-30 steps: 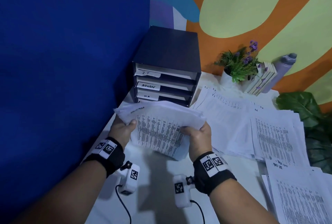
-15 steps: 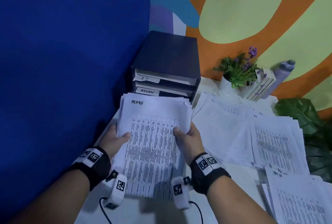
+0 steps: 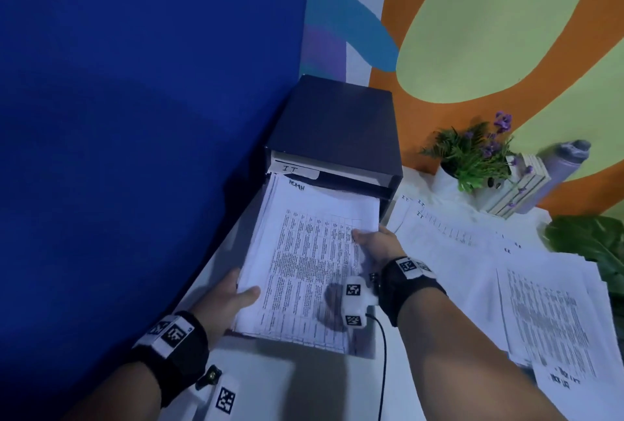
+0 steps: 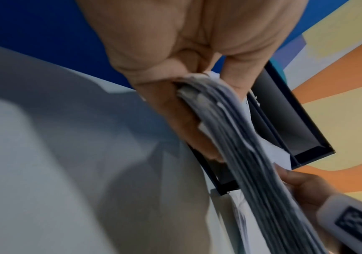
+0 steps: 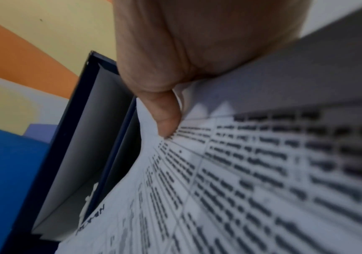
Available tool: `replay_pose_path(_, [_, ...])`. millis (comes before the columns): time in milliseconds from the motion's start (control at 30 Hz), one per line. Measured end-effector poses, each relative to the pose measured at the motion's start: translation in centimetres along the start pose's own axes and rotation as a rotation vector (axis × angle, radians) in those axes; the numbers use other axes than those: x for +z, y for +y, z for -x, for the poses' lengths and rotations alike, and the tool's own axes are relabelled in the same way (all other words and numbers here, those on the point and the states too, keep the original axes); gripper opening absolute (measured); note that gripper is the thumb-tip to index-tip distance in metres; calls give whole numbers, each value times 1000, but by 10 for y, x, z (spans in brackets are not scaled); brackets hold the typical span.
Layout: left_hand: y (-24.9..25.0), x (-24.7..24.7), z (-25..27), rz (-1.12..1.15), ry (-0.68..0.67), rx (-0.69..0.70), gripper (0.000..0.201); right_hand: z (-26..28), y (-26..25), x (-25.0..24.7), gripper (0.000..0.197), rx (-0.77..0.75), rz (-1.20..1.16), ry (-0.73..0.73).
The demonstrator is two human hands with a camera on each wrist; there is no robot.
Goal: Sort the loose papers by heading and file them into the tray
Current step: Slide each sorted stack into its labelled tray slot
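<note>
Pinching the stack of papers (image 3: 314, 262) from both long sides, the left hand (image 3: 224, 302) has its thumb on top near the lower corner with the fingers (image 4: 188, 130) curled underneath, and the right hand (image 3: 378, 245) presses its thumb (image 5: 166, 120) onto the printed top sheet further up the opposite edge. The stack is headed ADMIN in handwriting, and its far end is at the mouth of the dark filing tray (image 3: 337, 123), just under the slot labelled IT; how far in it sits cannot be told. From the left wrist, the sheet edges look uneven, with a few corners poking out. A bundle like this is probably light but floppy, and its loose sheets slide on each other, so I would keep the grip on both sides, thumbs above and fingers below, and feed it flat. More papers (image 3: 472, 252) lie spread over the white table (image 3: 256, 387) to the right, near a potted plant (image 3: 472, 154).
</note>
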State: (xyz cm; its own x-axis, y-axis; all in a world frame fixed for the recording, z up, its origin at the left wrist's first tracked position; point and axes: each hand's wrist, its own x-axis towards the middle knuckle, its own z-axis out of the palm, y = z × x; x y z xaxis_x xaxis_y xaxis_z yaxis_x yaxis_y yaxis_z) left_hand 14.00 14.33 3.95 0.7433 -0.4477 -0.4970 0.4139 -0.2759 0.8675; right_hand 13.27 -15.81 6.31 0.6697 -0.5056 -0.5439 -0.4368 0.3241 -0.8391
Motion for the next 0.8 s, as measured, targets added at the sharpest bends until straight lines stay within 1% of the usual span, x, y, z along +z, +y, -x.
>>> replay_pose_path(67, [9,6,3,56,-57,-37,21,-9,-6,-3,72,9,45,58])
replay_pose_path(167, [19,13,3,72,-75,-54,21,-16,-12,-11,65,-9,66,106])
replay_pose_path(233, [25,12,-3,99,-20,-39,22,-15,-11,-7,63,-36,35,117])
replay_pose_path(300, [30,9,-14,135,44,-35,20,-8,-10,2,67,-45,27,99])
replay_pose_path(367, [38,8,-26,151,117,-17,18,-1,-8,9,55,-63,25,65])
replay_pose_path(433, [43,5,-43,165,176,1,18,10,-1,10,47,-62,20,-10])
replay_pose_path(533, [57,3,-69,173,226,9,30,35,16,9,50,-20,184,-125])
replay_pose_path(600, [67,2,-85,148,237,39,33,44,26,8,37,-9,155,-162])
replay_pose_path(633, [72,3,-89,127,246,44,33,43,29,9,29,-31,125,-136])
replay_pose_path(700, [81,7,-98,96,246,49,32,41,26,13,16,-97,55,-35])
replay_pose_path(767, [90,16,-102,93,238,67,29,31,17,19,11,-127,-27,53])
replay_pose_path(800, [95,20,-104,117,237,84,24,24,12,22,10,-124,-45,80])
